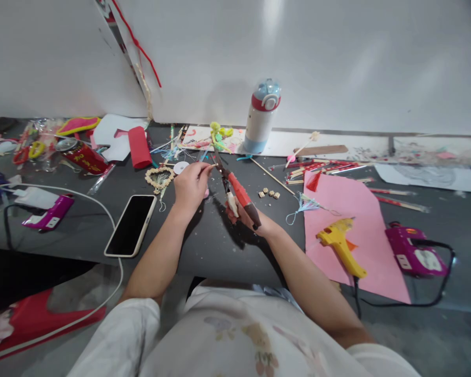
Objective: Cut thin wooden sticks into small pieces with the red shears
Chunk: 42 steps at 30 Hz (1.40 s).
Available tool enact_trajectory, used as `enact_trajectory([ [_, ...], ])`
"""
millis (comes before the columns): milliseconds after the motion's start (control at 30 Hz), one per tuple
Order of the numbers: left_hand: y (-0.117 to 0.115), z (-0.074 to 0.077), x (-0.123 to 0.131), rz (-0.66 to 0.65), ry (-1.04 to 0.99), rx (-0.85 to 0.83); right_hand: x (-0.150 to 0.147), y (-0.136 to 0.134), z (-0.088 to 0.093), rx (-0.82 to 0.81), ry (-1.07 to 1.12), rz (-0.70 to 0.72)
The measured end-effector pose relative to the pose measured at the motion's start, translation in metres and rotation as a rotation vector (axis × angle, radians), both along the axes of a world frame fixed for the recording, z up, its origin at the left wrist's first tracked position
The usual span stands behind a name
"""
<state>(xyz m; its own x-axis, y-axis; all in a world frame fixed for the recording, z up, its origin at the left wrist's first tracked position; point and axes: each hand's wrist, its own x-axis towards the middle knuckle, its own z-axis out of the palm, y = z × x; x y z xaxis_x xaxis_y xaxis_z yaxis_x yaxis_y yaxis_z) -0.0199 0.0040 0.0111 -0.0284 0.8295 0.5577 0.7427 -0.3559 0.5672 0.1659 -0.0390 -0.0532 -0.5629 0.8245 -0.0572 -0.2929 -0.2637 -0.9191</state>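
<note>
My left hand (191,184) pinches a thin light stick (214,165) between thumb and fingers at the middle of the dark table. My right hand (246,215) is wrapped round the handles of a pair of pliers (239,192), one red and dark, one whitish. The dark jaws point up and away, right beside the end of the stick; whether they touch it is too small to tell. Left of my left hand lies a heart-shaped beaded loop (159,178). Small wooden pieces (269,193) lie to the right of the pliers.
A bottle (261,118) stands at the back. At the left are a phone (130,226), a red can (83,157) and a purple power strip (52,212). Rightward, a yellow glue gun (343,247) lies on pink paper (333,193), beside another purple strip (414,251) with a black cable.
</note>
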Motion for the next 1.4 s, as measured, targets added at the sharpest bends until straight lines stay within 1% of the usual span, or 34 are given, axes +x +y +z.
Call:
enact_trajectory([
  [200,-0.002,0.003,0.003,-0.004,-0.006,-0.041,-0.001,-0.001,0.003,0.005,-0.002,0.012],
  [333,-0.003,0.005,0.004,-0.015,-0.032,-0.063,-0.001,0.000,0.001,-0.013,-0.030,0.006],
  [600,0.000,0.000,0.004,-0.012,-0.050,-0.033,-0.001,0.000,-0.001,-0.024,-0.009,0.006],
  [800,0.001,-0.003,0.004,-0.055,-0.091,-0.039,-0.003,0.003,-0.002,-0.071,0.017,0.018],
  [933,0.002,-0.004,0.003,-0.071,-0.077,-0.027,0.001,0.003,0.005,-0.142,0.045,0.101],
  [1100,0.002,-0.003,0.004,-0.069,-0.019,-0.020,0.008,-0.001,0.019,-0.180,0.060,0.154],
  [1233,0.001,-0.002,0.004,-0.087,-0.020,-0.037,0.008,-0.004,0.023,-0.178,0.053,0.148],
  [1400,0.000,-0.001,0.003,-0.074,-0.033,-0.046,0.007,-0.006,0.023,-0.183,0.038,0.111],
])
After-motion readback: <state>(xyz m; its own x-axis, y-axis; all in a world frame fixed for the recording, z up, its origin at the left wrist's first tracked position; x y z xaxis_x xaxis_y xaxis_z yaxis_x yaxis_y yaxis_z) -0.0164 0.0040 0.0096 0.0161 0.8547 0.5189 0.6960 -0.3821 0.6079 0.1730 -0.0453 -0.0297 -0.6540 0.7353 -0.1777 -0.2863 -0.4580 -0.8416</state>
